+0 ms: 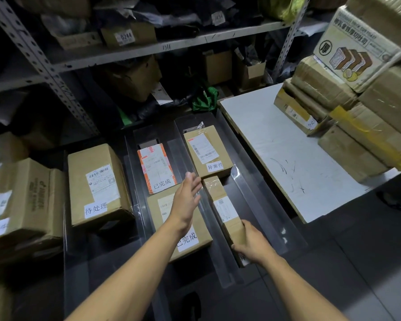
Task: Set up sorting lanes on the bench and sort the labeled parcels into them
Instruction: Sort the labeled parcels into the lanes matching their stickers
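Taking the middle lane [139, 163] as the landmark: left of it a large box [97, 184] with a "待处理" label sits alone in its own lane. In the middle lane lie an orange-edged parcel [156, 169] and, nearer the person, a brown box [192, 239], both labelled "已完成". The left hand [186, 196] hovers above that box, its fingers [193, 179] straight and holding nothing. Right of the middle lane, the "异常件" box [206, 151] lies at the far end, and the right hand [252, 245] grips the near end of a slim parcel [222, 208] just behind it. To finish well, I would slide the slim parcel straight along its lane, keeping it clear of the divider, label upward.
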A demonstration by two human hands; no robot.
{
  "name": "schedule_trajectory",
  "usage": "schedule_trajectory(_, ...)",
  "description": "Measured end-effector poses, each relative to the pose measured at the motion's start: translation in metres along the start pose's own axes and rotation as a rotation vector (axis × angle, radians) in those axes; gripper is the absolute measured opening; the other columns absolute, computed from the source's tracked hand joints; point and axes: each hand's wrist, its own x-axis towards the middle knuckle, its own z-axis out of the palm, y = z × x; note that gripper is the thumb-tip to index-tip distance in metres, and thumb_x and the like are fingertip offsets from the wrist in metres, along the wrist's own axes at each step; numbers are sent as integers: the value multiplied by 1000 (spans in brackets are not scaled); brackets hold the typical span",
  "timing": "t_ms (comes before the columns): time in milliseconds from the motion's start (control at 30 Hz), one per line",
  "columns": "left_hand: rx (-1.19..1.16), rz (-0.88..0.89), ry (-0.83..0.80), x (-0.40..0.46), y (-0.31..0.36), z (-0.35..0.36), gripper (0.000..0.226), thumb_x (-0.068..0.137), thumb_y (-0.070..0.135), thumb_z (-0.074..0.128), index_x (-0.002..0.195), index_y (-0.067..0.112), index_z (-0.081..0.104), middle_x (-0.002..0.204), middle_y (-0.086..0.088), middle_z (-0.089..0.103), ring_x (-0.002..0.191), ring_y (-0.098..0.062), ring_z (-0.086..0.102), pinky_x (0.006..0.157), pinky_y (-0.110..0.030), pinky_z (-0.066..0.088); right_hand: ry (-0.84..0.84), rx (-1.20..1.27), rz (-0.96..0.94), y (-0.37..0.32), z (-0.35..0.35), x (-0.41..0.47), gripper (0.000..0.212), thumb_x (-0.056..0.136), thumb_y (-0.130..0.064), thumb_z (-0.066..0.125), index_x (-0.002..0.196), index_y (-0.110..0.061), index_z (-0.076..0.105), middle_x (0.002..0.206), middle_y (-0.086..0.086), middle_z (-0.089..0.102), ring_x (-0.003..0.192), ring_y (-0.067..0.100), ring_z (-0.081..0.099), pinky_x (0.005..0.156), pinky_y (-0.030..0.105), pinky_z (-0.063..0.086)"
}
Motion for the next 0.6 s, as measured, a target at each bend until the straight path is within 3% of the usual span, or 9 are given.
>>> schedule_trajectory(133,-4,4,-8,-1,-2,-2,62,100,53,29,149,15,34,147,-4,46,133,-14,45,114,-34,32,16,14,-30,-8,-8,3,71,78,-38,77,137,-22,42,134,-1,56,119,17,56,97,35,50)
schedule_trajectory(233,-14,23,-9,-4,3,-7,64,99,55,31,149,15,34,147,-3,47,131,-12,46,111,-33,33,147,33,-79,-36,-22,4,65,85,-42,71,139,-21,42,137,2,55,124,20,54,91,28,47)
schedule_trajectory(333,-23,67,12,-7,15,-16,63,98,55,33,148,17,35,145,-1,48,129,-12,47,113,-35,33,304,66,-201,-85,-41,0,67,92,-45,62,149,-22,35,149,-1,47,136,19,45,104,32,40)
schedule_trajectory(467,-58,127,61,-17,37,-40,59,99,53,33,146,17,38,142,-1,50,127,-12,49,114,-38,32,376,80,-418,-163,-54,-10,63,95,-42,57,151,-21,36,152,-3,45,138,14,42,113,35,38)
schedule_trajectory(600,-129,190,128,-34,63,-84,53,102,48,32,144,17,41,139,-1,52,127,-12,49,110,-33,35,391,37,-596,-238,-41,-20,62,96,-38,58,150,-17,37,153,-2,44,139,13,40,111,23,30)
